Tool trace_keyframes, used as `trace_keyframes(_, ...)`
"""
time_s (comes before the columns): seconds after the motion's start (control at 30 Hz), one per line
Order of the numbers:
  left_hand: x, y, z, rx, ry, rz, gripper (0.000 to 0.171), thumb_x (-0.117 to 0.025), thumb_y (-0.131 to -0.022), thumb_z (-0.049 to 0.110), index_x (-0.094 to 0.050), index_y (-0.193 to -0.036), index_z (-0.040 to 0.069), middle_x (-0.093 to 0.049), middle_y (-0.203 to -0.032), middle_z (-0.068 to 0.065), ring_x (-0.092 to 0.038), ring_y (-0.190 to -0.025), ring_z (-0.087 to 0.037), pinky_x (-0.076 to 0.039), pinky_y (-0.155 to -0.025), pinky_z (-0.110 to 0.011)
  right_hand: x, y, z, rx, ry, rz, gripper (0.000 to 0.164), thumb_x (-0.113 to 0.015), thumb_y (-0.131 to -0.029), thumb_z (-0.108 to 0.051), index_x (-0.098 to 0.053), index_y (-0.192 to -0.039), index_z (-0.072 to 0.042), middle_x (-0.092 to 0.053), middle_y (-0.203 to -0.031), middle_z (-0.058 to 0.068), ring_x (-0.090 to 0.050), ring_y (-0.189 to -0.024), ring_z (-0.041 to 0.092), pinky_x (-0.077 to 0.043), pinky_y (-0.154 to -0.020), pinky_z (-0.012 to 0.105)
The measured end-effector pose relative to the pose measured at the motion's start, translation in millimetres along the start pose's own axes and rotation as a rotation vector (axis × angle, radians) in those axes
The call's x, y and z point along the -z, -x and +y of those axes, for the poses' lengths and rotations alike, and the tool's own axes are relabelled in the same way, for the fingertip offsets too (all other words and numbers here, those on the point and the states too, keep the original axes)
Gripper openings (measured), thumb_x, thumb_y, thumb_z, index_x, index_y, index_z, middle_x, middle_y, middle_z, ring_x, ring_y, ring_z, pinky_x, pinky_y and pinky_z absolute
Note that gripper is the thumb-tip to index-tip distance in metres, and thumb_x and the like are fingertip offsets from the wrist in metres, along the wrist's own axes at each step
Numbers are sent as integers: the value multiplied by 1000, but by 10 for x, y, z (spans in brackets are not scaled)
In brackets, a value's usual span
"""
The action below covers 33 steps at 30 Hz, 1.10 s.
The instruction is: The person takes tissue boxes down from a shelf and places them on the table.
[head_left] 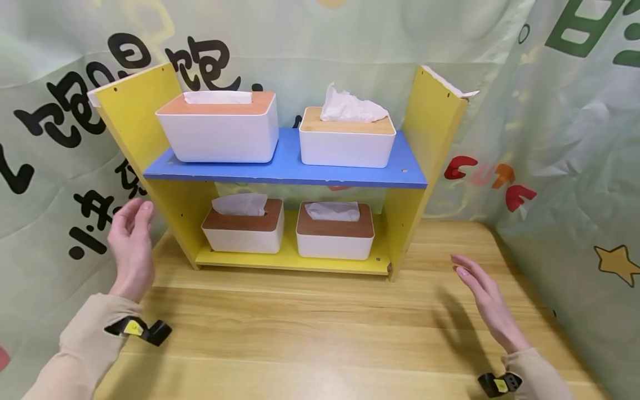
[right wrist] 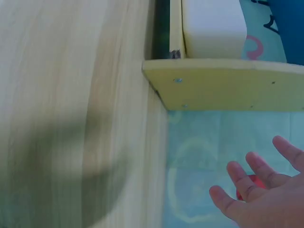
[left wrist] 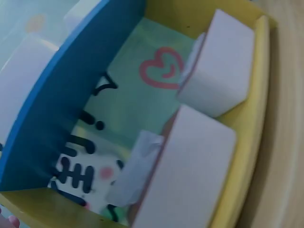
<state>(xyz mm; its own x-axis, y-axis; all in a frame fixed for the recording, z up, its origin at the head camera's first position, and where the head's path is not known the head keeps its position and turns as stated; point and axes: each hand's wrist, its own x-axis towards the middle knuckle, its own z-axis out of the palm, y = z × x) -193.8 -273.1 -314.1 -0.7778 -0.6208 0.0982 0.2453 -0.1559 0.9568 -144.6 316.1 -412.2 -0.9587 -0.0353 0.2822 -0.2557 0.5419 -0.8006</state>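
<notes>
The left hand hovers beside the left side of a yellow and blue shelf, its fingers loosely bent and holding nothing. To the right of the shelf, the right hand is raised over the table, fingers spread and nothing in them. On the blue upper board stand a large tissue box with an orange-brown lid and a smaller tissue box with a light wood lid. Below them, two dark-lidded tissue boxes, one left and one right, sit on the yellow bottom board. White tissue shows from every lid.
The shelf stands at the back of a wooden table. Printed curtains hang behind it and along both sides. The yellow side panels rise above the upper board, with white, ragged top edges.
</notes>
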Motion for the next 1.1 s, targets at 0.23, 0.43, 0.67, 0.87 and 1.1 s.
trace_keyframes(0.23, -66, -151, 206, -9, -14, -3, 45, -68, -97, 28, -54, -138, 18, -53, -136, 8, -45, -130, -5, -30, -115, -15, -77, -1, -130, 91, -61, 45, 41, -38, -109, -15, -46, -144, 6, -49, -130, -34, -49, -118, -15, -37, -94, 4)
trace_keyframes(0.43, -119, -224, 312, 25, -30, -55, 57, -67, -97, 30, -45, -148, 18, -47, -144, 8, -38, -139, -6, -25, -120, -16, -107, 0, -173, 115, -76, 43, 40, -37, -109, -13, -46, -143, 7, -50, -131, -33, -50, -118, -13, -38, -94, 5)
trace_keyframes(0.67, -197, -327, 414, 51, -31, -95, 66, -68, -97, 31, -38, -154, 17, -41, -157, 6, -37, -141, -6, -25, -120, -16, -120, 4, -173, 124, -84, 42, 40, -37, -109, -12, -46, -142, 8, -49, -132, -33, -50, -117, -16, -39, -94, 5)
trace_keyframes(0.87, -245, -411, 447, 24, -10, -118, 62, -71, -94, 28, -47, -149, 14, -59, -132, 9, -51, -124, -4, -35, -114, -16, -131, 8, -161, 125, -95, 39, 40, -37, -109, -12, -45, -142, 9, -50, -132, -33, -50, -118, -15, -40, -93, 5)
trace_keyframes(1.1, -269, -502, 480, 8, -15, -140, 57, -75, -91, 26, -54, -142, 11, -66, -105, 14, -58, -105, -2, -43, -102, -12, -135, 7, -157, 126, -102, 36, 40, -37, -109, -12, -45, -141, 11, -50, -132, -33, -51, -118, -15, -41, -93, 5)
